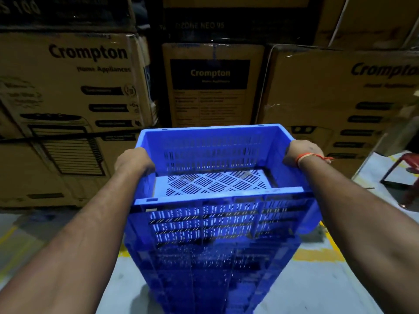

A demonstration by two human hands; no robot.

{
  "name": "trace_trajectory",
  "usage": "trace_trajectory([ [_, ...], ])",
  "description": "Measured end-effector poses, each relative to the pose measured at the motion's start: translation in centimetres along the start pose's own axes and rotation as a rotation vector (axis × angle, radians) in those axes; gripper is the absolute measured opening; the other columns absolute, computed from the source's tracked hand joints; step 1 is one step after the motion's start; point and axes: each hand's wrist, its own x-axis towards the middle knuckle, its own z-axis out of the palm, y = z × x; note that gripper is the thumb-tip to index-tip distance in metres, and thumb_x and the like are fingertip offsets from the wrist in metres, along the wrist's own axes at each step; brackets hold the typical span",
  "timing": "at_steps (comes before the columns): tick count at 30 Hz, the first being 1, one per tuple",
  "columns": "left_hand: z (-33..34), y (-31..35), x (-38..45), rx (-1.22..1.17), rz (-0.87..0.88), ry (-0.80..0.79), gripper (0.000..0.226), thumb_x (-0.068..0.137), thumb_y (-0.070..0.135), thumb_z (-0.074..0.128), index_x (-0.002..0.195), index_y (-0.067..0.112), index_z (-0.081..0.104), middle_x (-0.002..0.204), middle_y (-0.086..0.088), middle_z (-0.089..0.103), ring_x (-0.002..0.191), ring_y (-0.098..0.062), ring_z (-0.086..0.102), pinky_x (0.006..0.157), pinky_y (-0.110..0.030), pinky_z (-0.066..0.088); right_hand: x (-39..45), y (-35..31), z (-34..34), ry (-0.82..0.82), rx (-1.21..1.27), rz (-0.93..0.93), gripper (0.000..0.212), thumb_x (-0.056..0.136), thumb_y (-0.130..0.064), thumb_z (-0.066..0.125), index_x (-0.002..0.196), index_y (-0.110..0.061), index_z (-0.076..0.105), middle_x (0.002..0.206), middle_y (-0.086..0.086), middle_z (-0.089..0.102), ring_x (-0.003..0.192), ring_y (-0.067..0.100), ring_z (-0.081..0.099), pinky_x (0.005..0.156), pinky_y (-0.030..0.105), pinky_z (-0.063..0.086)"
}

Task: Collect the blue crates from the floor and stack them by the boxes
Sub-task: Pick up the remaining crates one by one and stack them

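Observation:
A tall stack of blue slotted crates point(210, 257) rises from the floor in front of me. The top blue crate point(213, 146) is empty, its slotted bottom showing. My left hand point(133, 160) grips its left rim and my right hand point(302, 154), with an orange thread on the wrist, grips its right rim. I cannot tell whether the top crate rests fully on the stack or is held just above it. Brown cardboard boxes point(210, 87) stand right behind the stack.
Printed cardboard boxes point(68, 98) form a wall across the back, stacked in layers. A red plastic chair point(405, 168) stands at the right. The grey floor point(317, 291) carries yellow painted marks to either side of the stack.

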Motion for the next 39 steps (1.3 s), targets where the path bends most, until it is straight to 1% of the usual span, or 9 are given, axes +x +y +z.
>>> trace_trajectory([
  [5, 0.3, 0.3, -0.2, 0.009, -0.026, 0.075, 0.039, 0.074, 0.022, 0.068, 0.112, 0.015, 0.072, 0.112, -0.014, 0.07, 0.101, -0.035, 0.068, 0.087, -0.039, 0.058, 1.2, 0.4, -0.3, -0.067, 0.059, 0.013, 0.039, 0.061, -0.027, 0.065, 0.096, -0.011, 0.072, 0.096, 0.011, 0.072, 0.083, 0.028, 0.068, 0.068, 0.027, 0.051],
  [11, -0.1, 1.0, -1.1, -0.01, -0.044, 0.116, 0.038, 0.076, 0.018, 0.063, 0.112, 0.009, 0.07, 0.113, -0.019, 0.068, 0.102, -0.039, 0.067, 0.087, -0.041, 0.058, 1.9, 0.7, -0.3, -0.115, 0.097, 0.035, 0.04, 0.054, -0.025, 0.073, 0.091, -0.01, 0.073, 0.089, 0.011, 0.073, 0.077, 0.025, 0.07, 0.071, 0.031, 0.058],
  [20, -1.2, 0.9, -0.7, -0.08, -0.039, 0.081, 0.031, 0.076, 0.021, 0.067, 0.105, 0.015, 0.073, 0.104, -0.012, 0.068, 0.092, -0.034, 0.067, 0.081, -0.039, 0.059, 1.7, 0.2, 0.1, -0.118, 0.12, 0.039, 0.034, 0.059, -0.028, 0.078, 0.088, -0.011, 0.073, 0.089, 0.011, 0.073, 0.077, 0.026, 0.07, 0.073, 0.033, 0.059],
  [22, -1.2, 0.7, -0.6, -0.092, -0.026, 0.068, 0.026, 0.077, 0.021, 0.068, 0.101, 0.018, 0.074, 0.1, -0.01, 0.069, 0.088, -0.031, 0.067, 0.08, -0.039, 0.059, 1.8, 0.2, -0.1, -0.128, 0.108, 0.038, 0.028, 0.061, -0.026, 0.079, 0.083, -0.01, 0.072, 0.079, 0.01, 0.072, 0.069, 0.024, 0.069, 0.068, 0.031, 0.059],
  [25, -1.1, -0.1, -0.5, -0.079, -0.013, 0.039, 0.025, 0.079, 0.021, 0.066, 0.102, 0.018, 0.075, 0.103, -0.009, 0.071, 0.094, -0.031, 0.068, 0.086, -0.041, 0.059, 2.1, -0.7, -1.2, -0.167, 0.087, -0.002, 0.023, 0.065, -0.023, 0.077, 0.081, -0.007, 0.071, 0.068, 0.008, 0.068, 0.061, 0.022, 0.066, 0.059, 0.025, 0.05],
  [27, -1.0, -1.2, 0.0, -0.055, -0.019, 0.037, 0.027, 0.079, 0.022, 0.067, 0.104, 0.017, 0.075, 0.108, -0.009, 0.071, 0.099, -0.032, 0.068, 0.089, -0.042, 0.058, 2.2, -1.9, -2.3, -0.13, 0.087, -0.047, 0.026, 0.066, -0.025, 0.077, 0.084, -0.009, 0.071, 0.073, 0.008, 0.068, 0.064, 0.023, 0.065, 0.059, 0.025, 0.047],
  [30, -0.8, -2.7, 1.0, -0.04, -0.037, 0.023, 0.028, 0.08, 0.024, 0.069, 0.107, 0.018, 0.075, 0.112, -0.01, 0.07, 0.103, -0.032, 0.066, 0.09, -0.041, 0.056, 3.0, -3.7, -3.2, -0.111, 0.136, -0.07, 0.031, 0.063, -0.027, 0.079, 0.088, -0.01, 0.072, 0.081, 0.01, 0.07, 0.07, 0.024, 0.067, 0.063, 0.027, 0.052],
  [35, -0.3, -1.6, 1.9, -0.034, -0.023, 0.045, 0.03, 0.076, 0.025, 0.072, 0.105, 0.02, 0.075, 0.109, -0.012, 0.071, 0.099, -0.035, 0.067, 0.087, -0.04, 0.057, 2.8, -2.5, -0.2, -0.115, 0.064, -0.029, 0.042, 0.062, -0.033, 0.077, 0.097, -0.01, 0.072, 0.097, 0.01, 0.073, 0.082, 0.025, 0.069, 0.069, 0.027, 0.053],
  [39, -0.2, -1.4, 2.1, -0.015, -0.039, 0.042, 0.032, 0.074, 0.024, 0.07, 0.104, 0.013, 0.074, 0.1, -0.016, 0.072, 0.094, -0.036, 0.068, 0.086, -0.043, 0.059, 3.5, -2.4, 0.0, -0.122, 0.072, -0.021, 0.041, 0.06, -0.034, 0.077, 0.094, -0.011, 0.074, 0.09, 0.008, 0.073, 0.076, 0.023, 0.068, 0.069, 0.027, 0.056],
])
